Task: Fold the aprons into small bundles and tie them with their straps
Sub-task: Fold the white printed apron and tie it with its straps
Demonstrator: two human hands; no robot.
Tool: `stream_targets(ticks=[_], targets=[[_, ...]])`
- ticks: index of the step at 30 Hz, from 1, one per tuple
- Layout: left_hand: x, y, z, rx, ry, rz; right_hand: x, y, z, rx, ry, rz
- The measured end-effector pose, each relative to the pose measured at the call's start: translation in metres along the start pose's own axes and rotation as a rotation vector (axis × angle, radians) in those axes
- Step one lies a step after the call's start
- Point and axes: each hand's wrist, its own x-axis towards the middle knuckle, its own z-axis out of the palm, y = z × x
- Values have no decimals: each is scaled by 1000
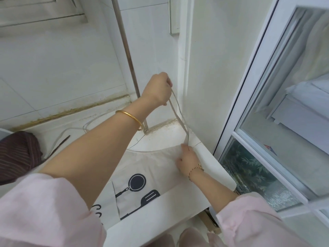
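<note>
A cream apron (142,168) printed with a black pan and spatula lies flat on a white counter (160,138). Its thin beige strap (178,113) rises as a loop from the apron's top right corner. My left hand (158,90) is raised above the counter and grips the top of that loop. My right hand (187,159) rests low on the apron's top right corner and pinches the strap where it joins the cloth.
A dark striped cloth (17,155) lies at the counter's left edge. A metal pipe (128,56) stands against the tiled wall behind, with a clear cable (92,120) coiled near its foot. A white-framed window (267,122) bounds the right side.
</note>
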Motion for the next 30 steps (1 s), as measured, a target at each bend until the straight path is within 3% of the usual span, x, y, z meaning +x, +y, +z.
stream_targets(ticks=[4, 8, 14, 18, 21, 24, 27, 30], targets=[[-14, -45, 0, -175, -171, -217, 8, 1, -2, 29, -7, 71], [-36, -113, 9, -185, -395, -345, 13, 0, -2, -26, 15, 76], [-74, -169, 33, 184, -659, -424, 11, 12, -4, 52, 38, 26], [-87, -177, 44, 366, -871, -529, 7, 15, -7, 281, 105, 65], [-86, -174, 52, 526, -810, -497, 3, 17, -11, 501, 154, 101], [-77, -161, 65, 722, -593, -386, -2, 22, -26, 692, 272, 173], [-70, -131, 89, 515, -345, -183, -9, 33, -37, 646, 363, 244], [-75, -96, 124, 356, -347, 39, -17, 43, -37, 536, 261, 277]])
